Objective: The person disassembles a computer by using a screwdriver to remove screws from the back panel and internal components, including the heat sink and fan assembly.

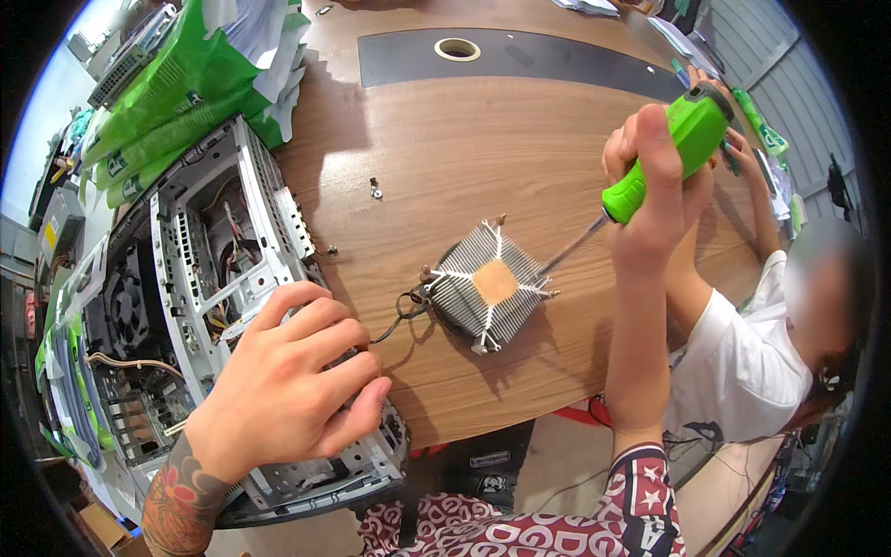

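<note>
My right hand (pixel 659 176) is wrapped round the green handle of a screwdriver (pixel 691 130). Its metal shaft slants down to the left, and the tip meets or lies just over the right side of a finned CPU cooler (pixel 515 311). The cooler lies fins up on the table, with a copper-coloured centre, metal arms to its corners and a dark cable at its left. My left hand (pixel 302 371) hovers over or rests on the near part of an opened computer case (pixel 264 176), palm down. Its fingers are loosely bent with the thumb apart, and nothing shows in them.
Small screws (pixel 376 193) lie on the wooden table (pixel 418 139). Farther back, a tape roll (pixel 458 50) sits on a dark strip (pixel 566 65). Green-and-white plastic packaging (pixel 176 111) is piled beyond the case. At the right sits another person (pixel 742 362), hands near the table's edge.
</note>
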